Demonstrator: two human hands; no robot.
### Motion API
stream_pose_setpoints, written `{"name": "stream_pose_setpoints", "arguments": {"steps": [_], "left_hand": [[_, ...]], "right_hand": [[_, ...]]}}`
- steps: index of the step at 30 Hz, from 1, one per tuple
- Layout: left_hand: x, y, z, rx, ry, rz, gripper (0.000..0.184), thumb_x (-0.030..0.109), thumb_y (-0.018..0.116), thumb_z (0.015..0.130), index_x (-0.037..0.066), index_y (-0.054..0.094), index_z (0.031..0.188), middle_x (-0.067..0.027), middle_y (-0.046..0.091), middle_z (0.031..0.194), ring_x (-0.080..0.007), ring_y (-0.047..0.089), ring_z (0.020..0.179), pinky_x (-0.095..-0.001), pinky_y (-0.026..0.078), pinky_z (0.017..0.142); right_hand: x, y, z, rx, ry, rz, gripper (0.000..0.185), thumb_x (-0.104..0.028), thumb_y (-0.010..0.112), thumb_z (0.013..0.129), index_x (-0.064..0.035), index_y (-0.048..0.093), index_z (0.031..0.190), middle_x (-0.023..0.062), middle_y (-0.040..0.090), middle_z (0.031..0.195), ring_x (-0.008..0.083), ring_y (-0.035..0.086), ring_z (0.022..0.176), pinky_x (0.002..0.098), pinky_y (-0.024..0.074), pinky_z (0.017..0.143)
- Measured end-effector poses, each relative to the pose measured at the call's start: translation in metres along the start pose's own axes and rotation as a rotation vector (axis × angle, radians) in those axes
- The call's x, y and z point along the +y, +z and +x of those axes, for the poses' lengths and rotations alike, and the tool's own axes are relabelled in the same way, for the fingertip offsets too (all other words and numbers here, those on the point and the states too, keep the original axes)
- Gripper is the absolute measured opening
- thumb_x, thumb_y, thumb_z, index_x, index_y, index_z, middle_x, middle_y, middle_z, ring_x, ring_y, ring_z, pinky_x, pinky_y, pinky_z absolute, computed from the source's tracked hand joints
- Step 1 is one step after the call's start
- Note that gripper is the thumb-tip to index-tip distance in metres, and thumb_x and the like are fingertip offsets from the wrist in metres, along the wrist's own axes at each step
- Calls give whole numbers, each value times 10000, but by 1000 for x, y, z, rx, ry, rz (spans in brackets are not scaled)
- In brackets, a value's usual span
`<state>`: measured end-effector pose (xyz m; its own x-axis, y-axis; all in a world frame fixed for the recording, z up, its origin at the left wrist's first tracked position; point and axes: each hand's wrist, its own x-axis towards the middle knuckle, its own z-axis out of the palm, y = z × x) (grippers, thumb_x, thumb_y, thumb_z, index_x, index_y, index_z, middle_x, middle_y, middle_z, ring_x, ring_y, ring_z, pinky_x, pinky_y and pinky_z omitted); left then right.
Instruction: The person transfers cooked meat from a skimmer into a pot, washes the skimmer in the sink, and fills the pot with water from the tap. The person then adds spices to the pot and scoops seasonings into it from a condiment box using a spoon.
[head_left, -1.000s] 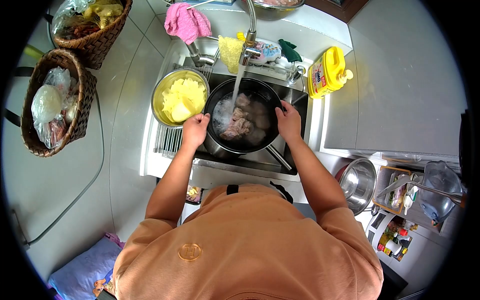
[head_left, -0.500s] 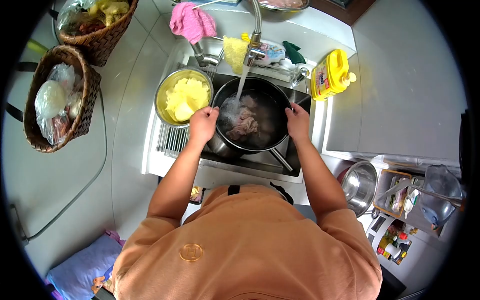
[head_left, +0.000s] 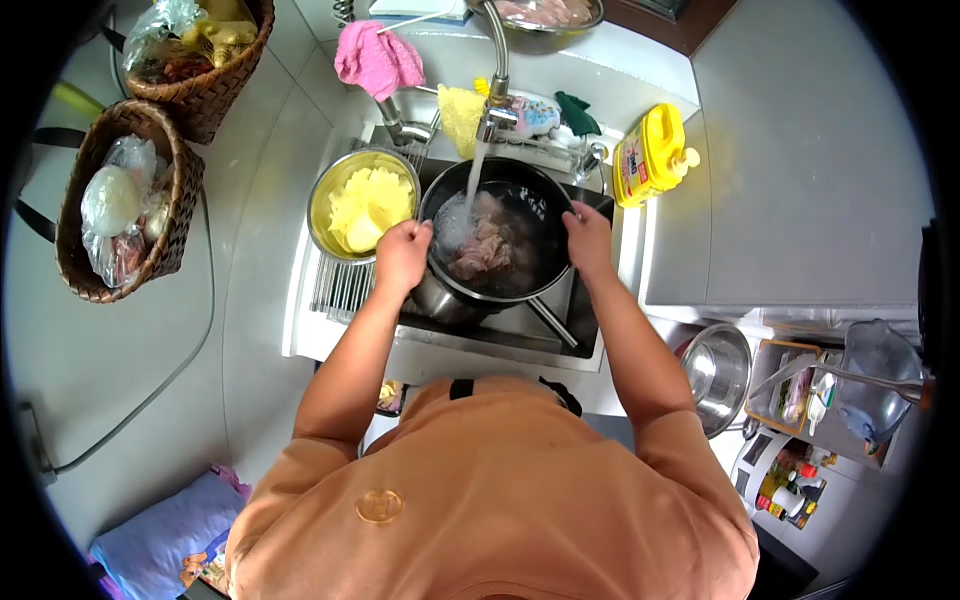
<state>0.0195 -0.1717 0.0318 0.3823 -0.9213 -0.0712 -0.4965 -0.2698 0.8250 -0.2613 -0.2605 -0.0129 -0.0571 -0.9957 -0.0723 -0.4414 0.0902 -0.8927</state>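
Note:
A black pot [head_left: 545, 190] is over the sink [head_left: 480, 345], tilted toward me, with pieces of meat [head_left: 485, 250] lying in cloudy water. My left hand [head_left: 403, 255] is closed on its left rim or grip, and my right hand [head_left: 588, 238] is closed on the opposite side. Running water from the faucet [head_left: 495, 118] falls into the left part of the pot. Beneath it a steel surface and a metal handle [head_left: 553, 322] show; whether they belong to another pan I cannot tell. A steel bowl [head_left: 316, 215] of yellow slices [head_left: 368, 205] stands just left of my left hand.
A yellow detergent bottle [head_left: 650, 160] stands right of the sink. Pink cloth [head_left: 378, 60] and yellow cloth [head_left: 461, 118] hang behind it. Two woven baskets, one the nearer basket [head_left: 180, 225], are on the left counter. A steel basin [head_left: 718, 375] is lower right.
The pot has tipped toward me: the water has drawn to the near side, baring more of the far inner wall. Both hands keep their hold, and the view has shifted slightly.

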Motion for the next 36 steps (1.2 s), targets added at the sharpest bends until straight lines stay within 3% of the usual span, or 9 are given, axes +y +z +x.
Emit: {"name": "stream_pose_setpoints", "arguments": {"steps": [3, 6, 7, 11, 14, 20, 23, 36], "left_hand": [[-19, -4, 2, -25, -34, -97, 371, 232, 589, 891, -1, 506, 614, -86, 442, 504, -147, 378, 481, -329, 372, 506], [-18, -5, 0, -41, -47, -116, 377, 227, 585, 897, 1, 496, 609, -60, 418, 499, -115, 364, 490, -315, 359, 496], [-17, -4, 4, -34, -48, -116, 378, 225, 585, 898, 1, 494, 607, -53, 412, 499, -106, 361, 494, -311, 356, 494], [-20, -9, -2, -26, -61, -121, 375, 218, 592, 895, 0, 486, 608, -49, 408, 499, -94, 349, 500, -300, 347, 488], [-20, -6, -5, -28, -69, -159, 410, 213, 581, 916, 49, 433, 570, 53, 357, 540, -50, 304, 531, -263, 291, 479], [-23, -7, -6, -25, -51, -133, 408, 219, 586, 914, 51, 435, 575, 57, 347, 544, -51, 301, 535, -261, 289, 482], [-22, -8, -6, -22, -56, -134, 387, 209, 596, 891, 0, 458, 596, -39, 400, 498, -97, 345, 493, -303, 350, 489], [-32, -6, -5, -14, -43, -157, 393, 217, 599, 886, 1, 457, 590, -45, 401, 494, -96, 349, 489, -306, 348, 485]], "right_hand": [[-23, -2, -17, 11, -64, -148, 282, -148, 610, 828, -22, 647, 1078, 159, 684, 837, 224, 664, 724, 319, 499, 699], [-20, -2, -6, -9, 25, -46, 288, -147, 608, 830, -19, 638, 1087, 165, 679, 830, 231, 665, 732, 327, 499, 702], [-22, 1, -11, 46, -66, -40, 287, -150, 615, 829, -14, 639, 1081, 166, 676, 819, 232, 662, 716, 325, 497, 693], [-21, 2, -15, 8, -39, -50, 291, -154, 625, 832, -9, 637, 1084, 148, 678, 801, 195, 651, 683, 312, 493, 671], [-16, 7, -19, 31, 9, -16, 293, -151, 621, 838, -10, 632, 1094, 137, 676, 765, 172, 644, 653, 299, 487, 644], [-17, 5, -27, 28, -2, 34, 291, -140, 616, 845, -11, 627, 1106, 119, 674, 723, 157, 632, 608, 282, 476, 610], [-16, 6, -28, 35, -10, 42, 292, -141, 616, 847, -12, 626, 1108, 125, 677, 735, 160, 638, 619, 285, 480, 614], [-20, 6, -29, 32, 2, 56, 302, -132, 608, 857, 15, 612, 1121, 125, 686, 767, 143, 639, 646, 274, 485, 632]]}}
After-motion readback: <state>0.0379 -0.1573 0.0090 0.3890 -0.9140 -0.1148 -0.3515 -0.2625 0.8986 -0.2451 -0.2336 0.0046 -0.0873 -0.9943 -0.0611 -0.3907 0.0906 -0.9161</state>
